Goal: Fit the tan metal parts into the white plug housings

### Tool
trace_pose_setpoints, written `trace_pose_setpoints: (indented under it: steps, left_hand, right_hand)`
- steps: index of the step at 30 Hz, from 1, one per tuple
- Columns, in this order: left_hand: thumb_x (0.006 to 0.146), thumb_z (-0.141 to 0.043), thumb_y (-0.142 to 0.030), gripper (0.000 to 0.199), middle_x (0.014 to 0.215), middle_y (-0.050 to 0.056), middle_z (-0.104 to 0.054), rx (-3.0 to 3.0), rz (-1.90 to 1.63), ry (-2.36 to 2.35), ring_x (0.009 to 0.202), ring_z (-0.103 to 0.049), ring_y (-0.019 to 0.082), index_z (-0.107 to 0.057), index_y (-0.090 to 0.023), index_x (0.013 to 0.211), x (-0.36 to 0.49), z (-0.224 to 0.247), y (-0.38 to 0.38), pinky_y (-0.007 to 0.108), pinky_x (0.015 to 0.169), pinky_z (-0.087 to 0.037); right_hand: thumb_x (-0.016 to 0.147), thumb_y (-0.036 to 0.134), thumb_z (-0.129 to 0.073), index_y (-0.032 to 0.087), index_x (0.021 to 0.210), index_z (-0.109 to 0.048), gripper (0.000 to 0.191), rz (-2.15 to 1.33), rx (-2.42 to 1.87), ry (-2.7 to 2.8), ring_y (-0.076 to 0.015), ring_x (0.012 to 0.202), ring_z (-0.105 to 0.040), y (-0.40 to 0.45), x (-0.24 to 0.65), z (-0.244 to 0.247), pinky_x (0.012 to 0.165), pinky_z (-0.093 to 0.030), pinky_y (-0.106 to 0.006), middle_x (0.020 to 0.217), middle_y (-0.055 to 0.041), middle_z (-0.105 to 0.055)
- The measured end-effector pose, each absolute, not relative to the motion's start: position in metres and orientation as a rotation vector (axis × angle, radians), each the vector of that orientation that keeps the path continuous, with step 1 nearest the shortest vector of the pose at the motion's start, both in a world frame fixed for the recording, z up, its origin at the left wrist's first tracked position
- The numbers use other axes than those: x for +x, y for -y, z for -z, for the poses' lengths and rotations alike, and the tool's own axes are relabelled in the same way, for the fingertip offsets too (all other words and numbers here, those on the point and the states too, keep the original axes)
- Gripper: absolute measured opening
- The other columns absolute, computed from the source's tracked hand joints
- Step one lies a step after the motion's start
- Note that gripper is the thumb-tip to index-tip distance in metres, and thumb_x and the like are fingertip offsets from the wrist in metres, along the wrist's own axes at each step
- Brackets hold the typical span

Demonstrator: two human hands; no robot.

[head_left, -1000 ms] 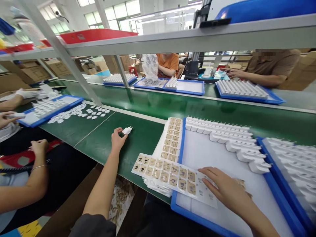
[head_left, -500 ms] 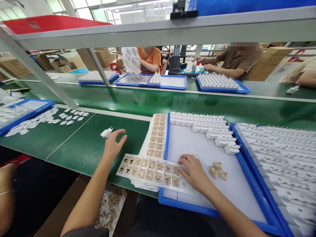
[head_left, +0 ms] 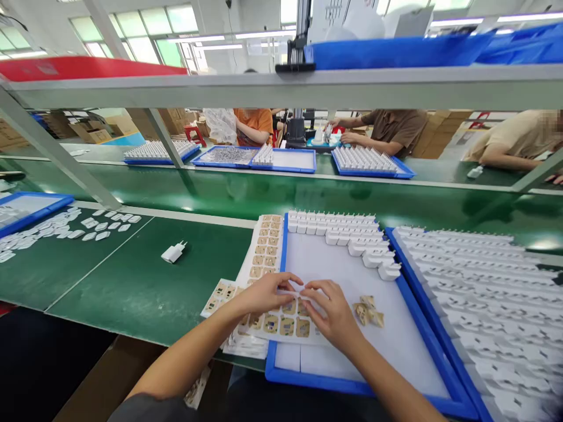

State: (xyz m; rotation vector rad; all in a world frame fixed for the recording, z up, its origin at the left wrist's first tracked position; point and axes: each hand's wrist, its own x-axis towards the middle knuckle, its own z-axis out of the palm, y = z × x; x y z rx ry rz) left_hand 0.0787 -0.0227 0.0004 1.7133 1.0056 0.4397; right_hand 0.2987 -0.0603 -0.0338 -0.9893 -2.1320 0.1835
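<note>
A sheet of tan square stickers (head_left: 287,326) lies across the left edge of a blue-rimmed tray (head_left: 325,382). Over its upper right part my left hand (head_left: 275,291) and my right hand (head_left: 328,305) meet, fingertips nearly touching. Both hands have curled fingers; whatever sits between the fingertips is too small to make out. Behind them lies a stack of similar sticker sheets (head_left: 264,249). One white plug adapter (head_left: 173,252) rests on the green table, left of the hands. Crumpled tan pieces (head_left: 368,310) lie in the tray, right of my right hand.
White adapters (head_left: 343,236) stand in rows at the tray's back. Another full tray (head_left: 479,305) is on the right. Loose white pieces (head_left: 53,225) lie at far left. A shelf beam (head_left: 246,94) crosses above; people sit beyond it, with more trays before them.
My left hand has moved right, from beside the lone adapter to the sticker sheet, next to my right hand. The view has tilted up and shifted right.
</note>
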Motion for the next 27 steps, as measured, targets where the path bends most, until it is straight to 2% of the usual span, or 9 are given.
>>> trace_pose_setpoints:
  steps: [5,9,16,23,27]
  left_hand:
    - [0.08,-0.074,-0.033,0.046,0.08,0.0,-0.071,1.549,-0.457,-0.929,0.068,-0.057,0.012,-0.065,-0.017,0.122,0.084,0.001,0.02,0.022,0.066,-0.043]
    - [0.07,-0.084,-0.039,0.057,0.081,-0.001,-0.071,1.393,-0.461,-0.904,0.067,-0.056,0.011,-0.066,-0.018,0.119,0.086,0.005,0.019,0.022,0.064,-0.039]
    - [0.062,-0.09,-0.042,0.063,0.078,-0.003,-0.069,1.312,-0.463,-0.895,0.066,-0.056,0.01,-0.067,-0.017,0.116,0.087,0.016,0.015,0.023,0.065,-0.038]
    - [0.054,-0.095,-0.037,0.069,0.074,-0.005,-0.067,1.316,-0.418,-0.902,0.064,-0.056,0.009,-0.068,-0.02,0.115,0.088,0.0,0.02,0.022,0.065,-0.04]
    - [0.056,-0.093,-0.036,0.068,0.072,-0.004,-0.068,1.294,-0.427,-0.907,0.061,-0.054,0.008,-0.067,-0.018,0.116,0.091,-0.001,0.019,0.021,0.062,-0.038]
  right_hand:
    - [0.095,0.015,-0.057,0.027,0.111,-0.07,0.023,-0.091,-0.885,2.138,-0.0226,0.088,-0.068,0.062,0.299,0.029,0.076,-0.055,-0.039,0.098,-0.0065,-0.073]
    - [0.095,0.013,-0.058,0.025,0.105,-0.068,0.019,-0.071,-0.812,2.135,-0.0216,0.085,-0.068,0.061,0.302,0.027,0.073,-0.056,-0.037,0.095,-0.0055,-0.073]
    - [0.097,0.013,-0.055,0.024,0.099,-0.067,0.016,0.043,-0.763,2.1,-0.0212,0.081,-0.068,0.063,0.3,0.025,0.072,-0.054,-0.037,0.092,-0.0052,-0.074]
    - [0.098,0.014,-0.057,0.021,0.099,-0.068,0.013,0.003,-0.732,2.065,-0.0194,0.08,-0.066,0.064,0.303,0.022,0.071,-0.052,-0.035,0.088,-0.005,-0.073]
    - [0.096,0.011,-0.059,0.02,0.099,-0.068,0.013,-0.009,-0.72,2.021,-0.0192,0.08,-0.065,0.064,0.305,0.022,0.073,-0.052,-0.035,0.088,-0.005,-0.073]
